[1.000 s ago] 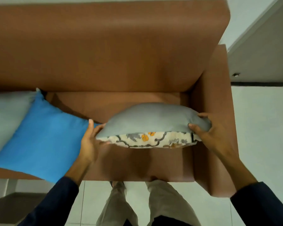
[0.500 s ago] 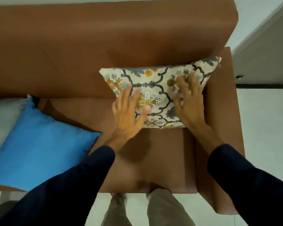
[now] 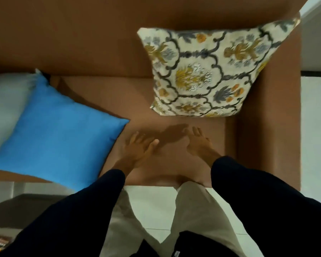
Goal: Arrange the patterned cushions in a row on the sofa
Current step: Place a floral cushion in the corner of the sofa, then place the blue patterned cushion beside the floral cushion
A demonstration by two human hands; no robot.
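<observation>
A cream cushion with a yellow and grey floral pattern [image 3: 208, 71] leans upright against the backrest in the right corner of the brown sofa [image 3: 82, 43]. Both hands hover over the seat in front of it, apart from the cushion. My left hand [image 3: 137, 149] is open with fingers spread. My right hand [image 3: 198, 143] is open too and holds nothing. Dark sleeves cover both forearms.
A plain blue cushion [image 3: 57, 130] lies tilted on the left part of the seat, overlapping a pale grey cushion [image 3: 6, 101] at the far left. The sofa's right armrest [image 3: 272, 127] borders the patterned cushion. White tiled floor [image 3: 152, 206] lies below, with my legs on it.
I stood the patterned cushion against the backrest, pressed it with both palms, then drew both hands back toward me, off the cushion.
</observation>
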